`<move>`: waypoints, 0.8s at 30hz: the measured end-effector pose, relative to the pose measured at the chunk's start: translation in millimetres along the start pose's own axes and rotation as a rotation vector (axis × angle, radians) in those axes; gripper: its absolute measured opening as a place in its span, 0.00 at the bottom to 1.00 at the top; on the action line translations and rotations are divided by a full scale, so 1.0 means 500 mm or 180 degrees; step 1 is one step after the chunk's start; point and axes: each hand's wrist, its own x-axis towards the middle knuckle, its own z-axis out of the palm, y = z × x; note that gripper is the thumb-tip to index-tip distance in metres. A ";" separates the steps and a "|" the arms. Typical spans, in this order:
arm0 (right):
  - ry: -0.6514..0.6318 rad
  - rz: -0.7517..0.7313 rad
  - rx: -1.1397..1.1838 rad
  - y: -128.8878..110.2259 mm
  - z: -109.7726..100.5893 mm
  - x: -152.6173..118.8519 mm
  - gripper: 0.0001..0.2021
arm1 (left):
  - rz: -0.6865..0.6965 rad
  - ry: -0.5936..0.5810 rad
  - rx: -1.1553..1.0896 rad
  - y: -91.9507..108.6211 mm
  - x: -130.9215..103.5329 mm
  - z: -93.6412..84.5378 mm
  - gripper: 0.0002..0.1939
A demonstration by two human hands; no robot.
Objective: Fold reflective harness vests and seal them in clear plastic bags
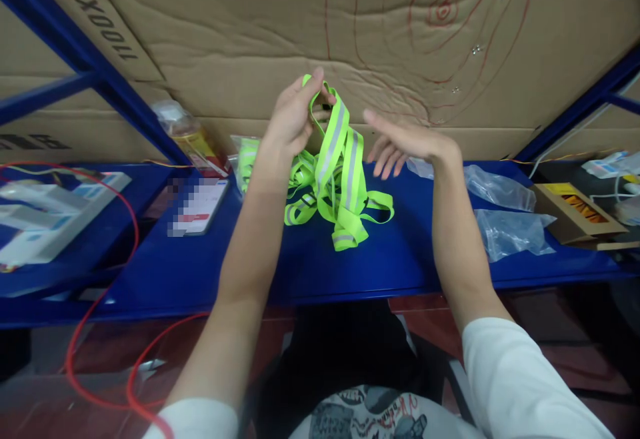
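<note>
Neon-yellow reflective straps (334, 149) with a grey stripe hang from my left hand (296, 111), whose fingers are closed round their upper end. Their lower part rests in a loose tangle on the blue shelf (400, 252). My right hand (400, 140) is just to the right of the straps, apart from them, fingers stretched out and holding nothing. Behind my left forearm lies a clear bag (245, 159) with more neon-yellow strap in it, partly hidden.
A phone (200, 205) and a capped bottle (185, 132) are on the left. Clear plastic bags (515, 232) and an open cardboard box (580, 212) lie at right. Cardboard (260, 32) walls the back; a red cable (135, 225) loops at left.
</note>
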 end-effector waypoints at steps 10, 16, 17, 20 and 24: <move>-0.0452 -0.1130 0.1501 0.027 0.050 0.075 0.26 | 0.0095 -0.0381 0.0435 0.023 -0.035 0.008 0.55; 0.0238 -0.1543 0.2707 0.022 -0.036 0.037 0.20 | -0.0017 -0.0275 0.1478 0.037 -0.038 -0.022 0.47; 0.0258 -0.1582 0.2822 0.025 -0.055 0.028 0.19 | -0.0015 -0.0111 0.1653 0.043 -0.037 -0.031 0.37; 0.0193 -0.1749 0.2963 0.033 -0.097 0.000 0.22 | 0.0025 0.0504 0.1864 0.067 -0.040 -0.058 0.20; 0.0370 -0.2045 0.2511 0.026 -0.097 -0.038 0.32 | -0.0287 0.0726 0.1755 0.099 -0.053 -0.079 0.26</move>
